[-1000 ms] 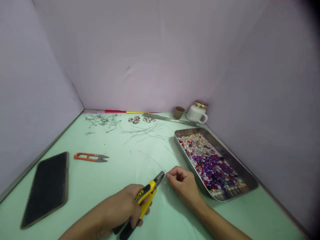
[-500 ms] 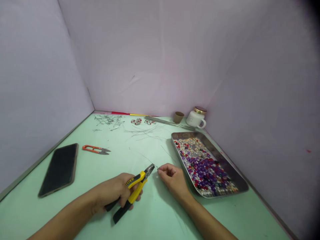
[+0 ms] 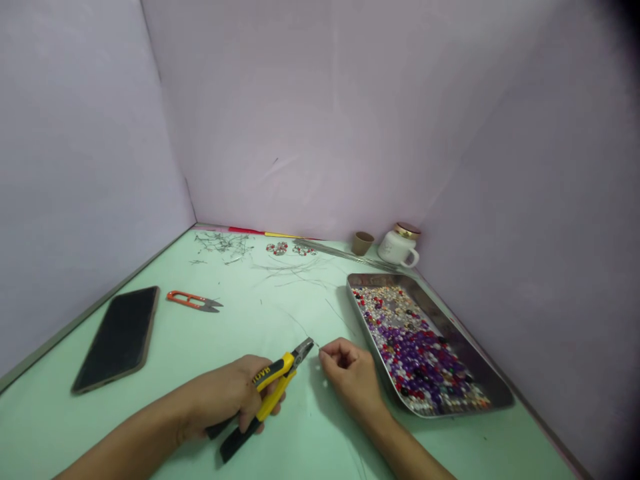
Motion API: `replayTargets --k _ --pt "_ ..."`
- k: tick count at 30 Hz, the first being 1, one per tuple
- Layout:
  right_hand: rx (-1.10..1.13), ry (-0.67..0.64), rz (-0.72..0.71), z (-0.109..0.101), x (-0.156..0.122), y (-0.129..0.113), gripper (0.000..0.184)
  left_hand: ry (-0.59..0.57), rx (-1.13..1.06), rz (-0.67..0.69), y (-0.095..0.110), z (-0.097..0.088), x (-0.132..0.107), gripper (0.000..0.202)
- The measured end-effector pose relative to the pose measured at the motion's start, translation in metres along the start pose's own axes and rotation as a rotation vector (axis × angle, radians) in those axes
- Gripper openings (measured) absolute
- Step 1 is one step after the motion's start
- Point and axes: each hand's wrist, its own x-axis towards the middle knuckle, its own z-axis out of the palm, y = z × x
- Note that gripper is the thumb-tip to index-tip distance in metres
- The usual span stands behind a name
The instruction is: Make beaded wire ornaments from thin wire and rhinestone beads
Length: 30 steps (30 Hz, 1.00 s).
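My left hand (image 3: 227, 397) is wrapped round the handles of yellow-and-black pliers (image 3: 273, 387), whose jaws point up and right toward my right hand. My right hand (image 3: 350, 377) rests on the green table with its fingers pinched on a thin wire (image 3: 303, 328) that runs away across the table. The plier jaws sit just left of that pinch, almost touching the wire. A metal tray (image 3: 480, 363) full of purple, red and pearl beads lies right beside my right hand.
A black phone (image 3: 117, 337) and orange thread snips (image 3: 193, 301) lie at the left. Wire scraps (image 3: 223, 243), small beaded pieces (image 3: 277, 248), a brown cup (image 3: 362, 243) and a white lidded mug (image 3: 399, 245) stand along the back. Lilac walls enclose the table.
The view has swung, so everything sits differently in frame. The plier jaws stay close to my right hand's pinch; both hands have kept their grips.
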Motion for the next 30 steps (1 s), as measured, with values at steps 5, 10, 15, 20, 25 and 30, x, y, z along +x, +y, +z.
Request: replayTargets --k 5,10,15,20,25,30 --pt "-0.146 0.046 -0.176 0.0007 -0.0046 0.0059 0.012 0.002 0.015 0.008 0.0036 0.0033 -0.0031 0.031" --pt "-0.268 0.088 -0.373 -0.0013 -0.0070 0.0071 0.011 0.001 0.101 0.045 0.0017 0.0021 -0.0016 0.032" --pt "-0.406 0.112 -0.620 -0.0035 -0.0065 0.0077 0.012 0.002 0.110 0.056 0.0032 0.0037 -0.0011 0.028" --pt "-0.714 0.238 -0.807 -0.0048 -0.0053 0.0057 0.017 0.021 0.113 0.025 0.0036 0.0053 -0.0030 0.029" --pt "-0.851 0.258 -0.884 -0.0061 -0.0052 0.0030 0.017 0.015 0.149 0.036 0.0032 0.0053 -0.0022 0.029" --pt "-0.898 0.209 -0.841 -0.0068 -0.0047 0.0030 0.019 0.041 0.244 0.050 0.0017 0.0047 0.0003 0.027"
